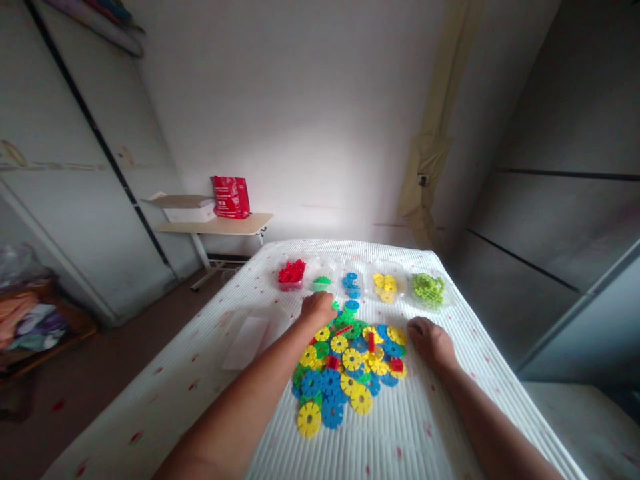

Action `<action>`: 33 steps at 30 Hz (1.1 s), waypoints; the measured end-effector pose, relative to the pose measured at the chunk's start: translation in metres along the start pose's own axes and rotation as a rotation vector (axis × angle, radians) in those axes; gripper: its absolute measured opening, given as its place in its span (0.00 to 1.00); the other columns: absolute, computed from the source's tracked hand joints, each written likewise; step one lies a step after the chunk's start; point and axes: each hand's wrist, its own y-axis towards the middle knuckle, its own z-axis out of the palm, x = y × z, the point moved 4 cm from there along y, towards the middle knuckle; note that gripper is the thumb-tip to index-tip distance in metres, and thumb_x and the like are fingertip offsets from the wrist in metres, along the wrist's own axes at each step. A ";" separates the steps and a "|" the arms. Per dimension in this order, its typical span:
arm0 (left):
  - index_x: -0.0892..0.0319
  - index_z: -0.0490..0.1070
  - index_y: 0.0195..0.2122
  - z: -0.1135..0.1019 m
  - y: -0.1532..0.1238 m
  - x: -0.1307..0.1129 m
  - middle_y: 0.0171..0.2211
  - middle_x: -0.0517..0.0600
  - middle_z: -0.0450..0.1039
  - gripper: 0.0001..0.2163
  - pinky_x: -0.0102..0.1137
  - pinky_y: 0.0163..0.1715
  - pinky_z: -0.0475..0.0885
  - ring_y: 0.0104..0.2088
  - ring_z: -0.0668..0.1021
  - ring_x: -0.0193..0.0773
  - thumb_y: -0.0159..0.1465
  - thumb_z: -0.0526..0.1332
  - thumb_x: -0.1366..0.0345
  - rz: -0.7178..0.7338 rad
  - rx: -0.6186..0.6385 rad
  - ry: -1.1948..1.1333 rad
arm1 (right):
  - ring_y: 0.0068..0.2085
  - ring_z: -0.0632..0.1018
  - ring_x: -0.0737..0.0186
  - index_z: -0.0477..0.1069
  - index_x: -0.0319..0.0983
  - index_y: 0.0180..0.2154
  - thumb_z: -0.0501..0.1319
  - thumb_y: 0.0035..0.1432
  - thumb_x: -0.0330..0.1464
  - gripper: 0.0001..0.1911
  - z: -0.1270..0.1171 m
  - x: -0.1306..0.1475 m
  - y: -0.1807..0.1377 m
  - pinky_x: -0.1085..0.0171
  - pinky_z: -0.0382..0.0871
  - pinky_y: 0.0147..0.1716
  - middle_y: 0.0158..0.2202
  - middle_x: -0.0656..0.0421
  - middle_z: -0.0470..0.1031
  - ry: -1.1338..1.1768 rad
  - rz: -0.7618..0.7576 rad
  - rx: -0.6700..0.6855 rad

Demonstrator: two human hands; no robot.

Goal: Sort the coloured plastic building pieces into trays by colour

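A heap of flat plastic snowflake discs [347, 370] in yellow, blue, green and red lies on the white patterned bed cover [200, 373]. My left hand [319, 308] reaches to the heap's far left edge, fingers curled over a green piece; whether it grips it is hidden. My right hand [429, 340] rests knuckles-up at the heap's right edge, fingers bent under. Beyond the heap stand clear tubs in a row: red pieces [292, 273], dark green pieces [321, 283], blue pieces [351, 284], yellow pieces [385, 287], light green pieces [428, 288].
A clear plastic lid [247, 340] lies on the cover left of my left forearm. A small side table [220, 225] with a red bag [231, 197] and a white box stands by the far wall. Clothes pile up at the left.
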 end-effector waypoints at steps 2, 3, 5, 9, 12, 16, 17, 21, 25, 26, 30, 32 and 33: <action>0.56 0.73 0.40 0.007 0.002 -0.002 0.44 0.55 0.75 0.11 0.33 0.42 0.71 0.46 0.76 0.45 0.56 0.57 0.64 -0.007 0.033 0.002 | 0.32 0.74 0.63 0.72 0.40 0.31 0.51 0.55 0.32 0.11 0.000 0.000 0.000 0.69 0.60 0.29 0.32 0.58 0.75 0.009 -0.001 -0.005; 0.56 0.74 0.39 0.009 0.003 -0.002 0.44 0.55 0.75 0.11 0.33 0.42 0.71 0.46 0.76 0.45 0.56 0.58 0.65 -0.011 0.051 0.002 | 0.32 0.74 0.63 0.72 0.40 0.31 0.51 0.55 0.32 0.11 0.000 0.000 0.000 0.69 0.59 0.29 0.32 0.58 0.75 0.014 0.000 -0.007; 0.56 0.74 0.39 0.010 0.005 -0.002 0.44 0.56 0.75 0.11 0.33 0.41 0.71 0.46 0.76 0.46 0.54 0.59 0.65 -0.025 0.087 0.001 | 0.32 0.73 0.64 0.72 0.40 0.31 0.52 0.55 0.31 0.11 0.000 -0.001 0.000 0.69 0.59 0.29 0.32 0.58 0.76 0.023 0.003 -0.010; 0.56 0.73 0.38 0.007 0.012 0.000 0.44 0.55 0.75 0.13 0.32 0.40 0.71 0.45 0.76 0.45 0.49 0.64 0.65 -0.051 0.160 -0.013 | 0.33 0.73 0.64 0.73 0.41 0.31 0.52 0.55 0.32 0.11 0.000 -0.001 0.000 0.69 0.59 0.30 0.33 0.58 0.76 0.025 0.010 -0.011; 0.56 0.74 0.35 0.005 0.015 0.001 0.40 0.54 0.76 0.14 0.33 0.40 0.70 0.43 0.77 0.45 0.45 0.66 0.66 -0.059 0.212 -0.029 | 0.33 0.73 0.64 0.73 0.41 0.32 0.52 0.54 0.31 0.10 0.000 -0.001 0.000 0.69 0.59 0.30 0.33 0.58 0.76 0.016 0.015 -0.001; 0.55 0.74 0.35 0.004 0.015 0.003 0.39 0.52 0.77 0.14 0.33 0.40 0.70 0.42 0.77 0.44 0.46 0.66 0.65 -0.058 0.227 -0.048 | 0.33 0.74 0.64 0.72 0.40 0.32 0.52 0.55 0.31 0.11 0.001 -0.001 0.000 0.69 0.60 0.30 0.33 0.58 0.76 -0.002 0.014 0.011; 0.55 0.74 0.36 0.004 0.014 0.004 0.40 0.51 0.77 0.14 0.33 0.40 0.70 0.42 0.77 0.44 0.47 0.65 0.65 -0.055 0.222 -0.053 | 0.33 0.74 0.64 0.72 0.40 0.32 0.52 0.55 0.31 0.11 0.001 -0.001 0.000 0.69 0.60 0.31 0.33 0.58 0.76 -0.002 0.011 0.007; 0.55 0.74 0.37 0.004 0.009 0.008 0.41 0.51 0.76 0.13 0.33 0.40 0.70 0.43 0.77 0.45 0.49 0.63 0.62 -0.031 0.186 -0.045 | 0.34 0.74 0.64 0.73 0.41 0.32 0.52 0.55 0.31 0.10 0.001 -0.002 0.000 0.70 0.60 0.31 0.34 0.59 0.76 0.011 0.015 -0.004; 0.54 0.74 0.38 0.005 0.005 0.009 0.44 0.52 0.75 0.14 0.36 0.42 0.69 0.45 0.76 0.47 0.49 0.62 0.61 0.008 0.150 -0.020 | 0.33 0.74 0.64 0.73 0.41 0.32 0.52 0.55 0.31 0.10 0.001 -0.002 0.000 0.69 0.60 0.30 0.34 0.58 0.76 0.011 0.019 -0.002; 0.54 0.74 0.38 0.006 0.004 0.008 0.44 0.52 0.75 0.15 0.36 0.42 0.69 0.46 0.75 0.47 0.49 0.63 0.61 0.018 0.145 -0.015 | 0.33 0.74 0.64 0.73 0.41 0.32 0.52 0.55 0.31 0.11 0.001 -0.002 0.000 0.69 0.60 0.30 0.34 0.58 0.76 0.009 0.019 -0.002; 0.52 0.73 0.39 0.009 0.002 0.005 0.46 0.51 0.73 0.17 0.38 0.44 0.69 0.47 0.75 0.47 0.47 0.65 0.59 0.044 0.130 0.000 | 0.33 0.74 0.63 0.72 0.41 0.32 0.52 0.55 0.31 0.10 0.001 -0.001 0.000 0.69 0.60 0.30 0.33 0.58 0.76 0.010 0.014 -0.003; 0.52 0.73 0.40 0.010 0.001 0.003 0.47 0.51 0.73 0.17 0.39 0.46 0.68 0.47 0.74 0.47 0.47 0.66 0.60 0.050 0.116 0.004 | 0.33 0.74 0.63 0.72 0.41 0.32 0.52 0.55 0.32 0.10 0.001 -0.002 0.000 0.69 0.60 0.30 0.33 0.59 0.76 0.014 0.013 0.000; 0.52 0.73 0.40 0.011 0.001 0.002 0.47 0.51 0.72 0.17 0.39 0.46 0.67 0.47 0.74 0.47 0.47 0.66 0.61 0.051 0.109 0.004 | 0.33 0.74 0.64 0.72 0.41 0.32 0.52 0.55 0.32 0.10 0.002 -0.002 0.000 0.69 0.60 0.30 0.33 0.59 0.76 0.014 0.015 0.003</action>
